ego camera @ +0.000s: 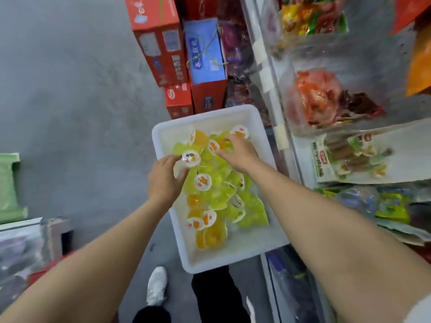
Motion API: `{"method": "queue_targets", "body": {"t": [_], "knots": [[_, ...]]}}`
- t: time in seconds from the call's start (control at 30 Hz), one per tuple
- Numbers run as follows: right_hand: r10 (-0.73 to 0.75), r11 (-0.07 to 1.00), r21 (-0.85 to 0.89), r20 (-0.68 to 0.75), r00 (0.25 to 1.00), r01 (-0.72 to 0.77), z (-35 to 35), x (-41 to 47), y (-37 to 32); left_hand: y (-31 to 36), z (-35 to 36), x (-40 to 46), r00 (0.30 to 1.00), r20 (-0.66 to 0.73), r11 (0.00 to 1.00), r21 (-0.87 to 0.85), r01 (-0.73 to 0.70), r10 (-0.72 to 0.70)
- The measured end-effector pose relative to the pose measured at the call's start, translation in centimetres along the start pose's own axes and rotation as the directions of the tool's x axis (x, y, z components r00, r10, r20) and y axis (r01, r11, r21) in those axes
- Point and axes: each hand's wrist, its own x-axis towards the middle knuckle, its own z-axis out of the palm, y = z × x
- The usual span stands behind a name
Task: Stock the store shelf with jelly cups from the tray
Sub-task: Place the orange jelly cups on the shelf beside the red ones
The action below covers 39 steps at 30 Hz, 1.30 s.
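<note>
the jelly cups [217, 192] lie heaped in a white tray [163, 136] that sits low beside the store shelf [291, 136], green and yellow-orange tubs jumbled together, some with their white printed lids up and others tipped on their sides. the left hand [163, 180] is at the tray's left rim, its fingers [180, 177] curled round one cup [190, 159] whose lid faces up — thumb on one side, fingertips on the other. the right hand [240, 151] reaches into the far end of the pile, fingers bent down among the cups there; motion blur hides whether they hold one, so i cannot tell. both bare forearms stretch in from the lower corners of the view. beyond the tray's far edge stand red boxes [158, 43] and a blue box [205, 52] stacked against the end of the shelving. on the shelf to the right, clear bins hold bagged snacks [321, 99] in red, orange and yellow, with a white snack packet [373, 157] lying lower down and green packets below it. the floor [70, 89] is grey concrete, and a white shoe [157, 285] and dark trouser leg show beneath the tray. a pale green bag [9, 187] rests at the left edge.
</note>
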Motion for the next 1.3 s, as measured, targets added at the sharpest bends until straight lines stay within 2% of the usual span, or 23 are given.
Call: {"method": "queue_targets", "body": {"t": [0.17,0.33,0.43,0.53,0.63,0.73,0.8,0.87,1.0,1.13,1.3], "knots": [[-0.054,0.998,-0.008,0.076,0.996,0.055,2.9,4.1,0.3,-1.9,2.6,-0.2,0.99,-0.124,0.998,0.027,-0.057,0.06],[-0.025,0.999,0.024,-0.024,0.999,0.025,4.2,5.3,1.4,-1.6,3.4,-0.6,0.983,-0.175,0.998,0.033,-0.057,0.062],[-0.042,0.999,0.028,-0.039,0.998,0.043,4.5,5.1,2.2,-1.0,3.6,-0.5,0.979,-0.201,0.999,0.044,-0.023,0.031],[-0.126,0.99,-0.07,-0.067,0.99,0.121,4.4,5.1,1.9,-0.3,3.8,-0.3,0.977,-0.212,0.998,0.06,0.015,-0.002],[-0.162,0.975,-0.157,-0.003,0.987,0.159,4.2,5.3,1.4,0.8,4.0,0.2,0.972,-0.23,0.996,0.065,0.06,-0.043],[-0.203,0.965,-0.163,0.039,0.978,0.207,4.4,5.2,2.1,2.2,4.2,1.1,0.968,-0.228,0.994,-0.06,0.093,-0.105],[-0.165,0.986,-0.018,-0.012,0.986,0.164,4.3,5.4,3.0,2.8,4.5,2.2,0.972,-0.176,0.975,-0.183,0.124,-0.157],[-0.065,0.971,0.226,-0.074,0.995,0.081,3.9,5.7,4.1,3.0,5.0,3.6,0.97,-0.117,0.953,-0.243,0.181,-0.214],[0.065,0.829,0.558,-0.032,0.997,-0.036,2.5,4.6,5.8,2.9,5.8,5.9,0.913,-0.022,0.865,-0.331,0.377,-0.406],[0.065,0.736,0.672,0.053,0.996,-0.084,1.8,2.6,6.3,3.4,6.1,6.5,0.896,0.005,0.831,-0.373,0.414,-0.444],[0.011,0.698,0.713,0.084,0.996,-0.068,1.7,-0.6,6.1,4.1,5.7,4.5,0.93,0.036,0.845,-0.407,0.348,-0.366]]}}
